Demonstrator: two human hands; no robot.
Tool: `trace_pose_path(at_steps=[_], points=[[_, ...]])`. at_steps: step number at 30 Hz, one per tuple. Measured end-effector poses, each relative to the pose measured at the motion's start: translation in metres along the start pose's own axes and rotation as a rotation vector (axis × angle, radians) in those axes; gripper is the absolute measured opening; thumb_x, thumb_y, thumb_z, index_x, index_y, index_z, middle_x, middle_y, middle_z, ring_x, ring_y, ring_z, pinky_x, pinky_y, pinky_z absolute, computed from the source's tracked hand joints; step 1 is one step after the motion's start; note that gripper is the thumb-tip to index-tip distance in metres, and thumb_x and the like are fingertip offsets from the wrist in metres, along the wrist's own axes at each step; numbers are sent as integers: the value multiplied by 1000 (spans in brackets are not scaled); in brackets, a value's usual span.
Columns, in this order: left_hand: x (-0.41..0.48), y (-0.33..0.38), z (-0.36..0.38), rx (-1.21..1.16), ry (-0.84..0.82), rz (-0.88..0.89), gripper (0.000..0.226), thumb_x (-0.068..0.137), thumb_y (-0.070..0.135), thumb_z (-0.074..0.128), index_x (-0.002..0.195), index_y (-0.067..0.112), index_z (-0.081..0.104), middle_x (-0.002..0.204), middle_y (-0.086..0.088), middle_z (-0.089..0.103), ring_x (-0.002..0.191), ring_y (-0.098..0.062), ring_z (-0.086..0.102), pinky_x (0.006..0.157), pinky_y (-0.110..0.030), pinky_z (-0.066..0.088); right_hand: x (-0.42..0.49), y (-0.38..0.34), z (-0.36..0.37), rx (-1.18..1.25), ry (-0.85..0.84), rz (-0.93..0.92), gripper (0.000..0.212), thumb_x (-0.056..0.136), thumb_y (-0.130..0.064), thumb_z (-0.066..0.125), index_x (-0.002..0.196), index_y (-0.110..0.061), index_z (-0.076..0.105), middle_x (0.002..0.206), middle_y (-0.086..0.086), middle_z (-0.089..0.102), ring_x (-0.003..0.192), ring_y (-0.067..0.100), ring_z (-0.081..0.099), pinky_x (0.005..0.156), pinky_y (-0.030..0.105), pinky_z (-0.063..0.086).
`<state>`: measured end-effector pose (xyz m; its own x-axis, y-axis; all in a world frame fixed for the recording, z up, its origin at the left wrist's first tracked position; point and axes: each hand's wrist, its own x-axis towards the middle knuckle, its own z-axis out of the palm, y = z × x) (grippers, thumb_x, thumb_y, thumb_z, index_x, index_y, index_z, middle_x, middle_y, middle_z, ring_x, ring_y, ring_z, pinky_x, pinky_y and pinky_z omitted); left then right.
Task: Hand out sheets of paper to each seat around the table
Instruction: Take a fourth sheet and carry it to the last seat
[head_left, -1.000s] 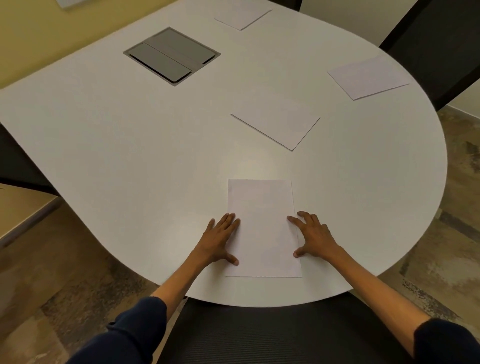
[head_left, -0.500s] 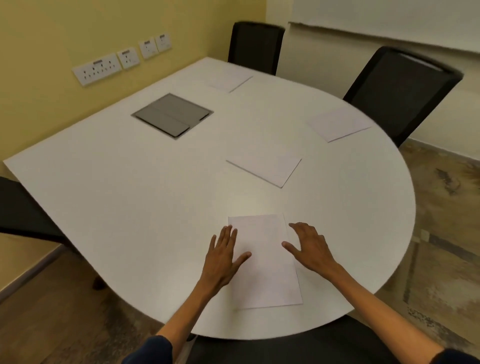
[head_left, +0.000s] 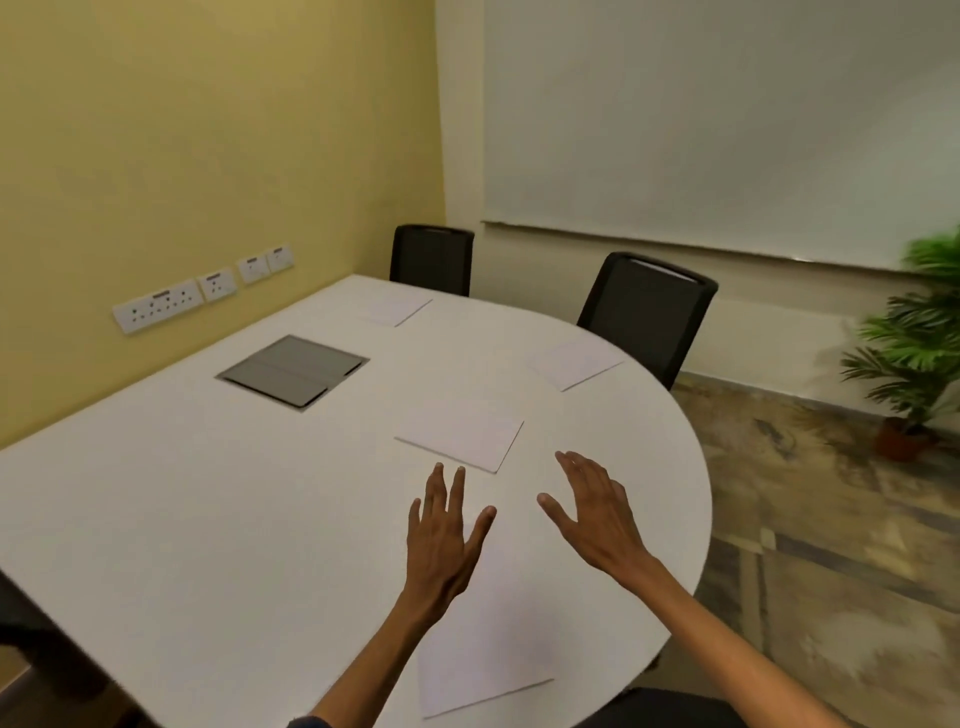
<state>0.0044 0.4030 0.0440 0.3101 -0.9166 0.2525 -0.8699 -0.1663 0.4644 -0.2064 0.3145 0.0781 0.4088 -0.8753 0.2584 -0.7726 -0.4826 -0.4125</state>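
Note:
A white sheet of paper (head_left: 493, 644) lies flat near the front edge of the white table (head_left: 208, 519). My left hand (head_left: 441, 535) and my right hand (head_left: 597, 514) hover above it with fingers spread, holding nothing. A stack of sheets (head_left: 462, 434) lies just beyond my fingertips in the table's middle. Another sheet (head_left: 574, 361) lies before the right black chair (head_left: 644, 312), and a third sheet (head_left: 395, 307) lies before the far black chair (head_left: 431, 258).
A grey cable hatch (head_left: 293, 370) is set into the table at the left. Wall sockets (head_left: 161, 306) line the yellow wall. A potted plant (head_left: 914, 358) stands on the floor at the right. A dark chair seat (head_left: 670, 709) shows at the bottom edge.
Both hands lifted off the near sheet and moved forward toward the stack. My view tilted up, bringing the chairs, wall and plant into sight.

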Motion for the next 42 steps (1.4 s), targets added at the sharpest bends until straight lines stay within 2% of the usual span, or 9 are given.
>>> trace_pose_path(at_steps=[6,9,16,20,24,27,32,37,42], points=[[12,70,-10,21,71,54,81,91,73,12,156,25,13,165,-3,7,153,-17,5,123,-41,17,-12,36,-56,13,101,42,71,94,-67,31,153,-27,24,159,-4,29,146,16,25,117,48,18],[14,112,-6,7,108,82,79,92,70,10,156,24,14,165,-4,10,153,-17,7,123,-39,15,-15,60,-85,26,152,55,73,91,-70,26,151,-28,27,158,-4,31,145,17,28,117,52,15],[1,234,29,-30,139,73,76,94,64,12,157,22,10,165,-2,1,152,-16,-5,125,-40,7,-34,139,-156,43,204,42,72,89,-71,27,148,-30,31,156,-6,34,143,16,32,116,56,18],[-9,305,67,-43,145,2,76,94,65,11,157,21,8,165,-4,-4,152,-19,-8,125,-44,7,-43,190,-189,24,208,29,74,88,-73,27,148,-30,31,155,-6,35,141,16,34,115,57,22],[-11,354,99,25,112,4,84,88,71,-5,156,22,1,164,-3,-12,151,-19,-15,125,-45,2,-47,230,-214,30,239,31,71,90,-70,31,147,-28,34,152,-4,39,137,16,39,113,48,25],[8,377,111,45,142,-1,96,79,76,-16,156,22,1,163,-3,-12,151,-20,-14,124,-46,1,-38,260,-231,48,243,44,67,92,-66,35,147,-27,34,152,-5,38,137,15,37,112,45,22],[40,393,129,59,169,-69,80,90,64,7,156,20,3,163,-4,-10,151,-21,-12,124,-48,2,-11,305,-236,44,204,40,67,93,-66,34,147,-28,33,153,-6,36,139,14,34,112,46,21],[75,391,164,89,177,-131,77,92,62,8,156,20,1,163,-4,-12,151,-20,-14,124,-47,0,39,338,-217,48,160,-3,66,92,-65,34,146,-26,35,151,-4,39,137,15,36,108,45,23],[131,379,198,95,207,-191,78,93,62,9,157,18,4,164,-5,-8,152,-20,-12,124,-47,0,111,351,-188,88,66,-49,68,92,-65,37,148,-27,33,155,-3,35,141,17,33,113,55,20]])
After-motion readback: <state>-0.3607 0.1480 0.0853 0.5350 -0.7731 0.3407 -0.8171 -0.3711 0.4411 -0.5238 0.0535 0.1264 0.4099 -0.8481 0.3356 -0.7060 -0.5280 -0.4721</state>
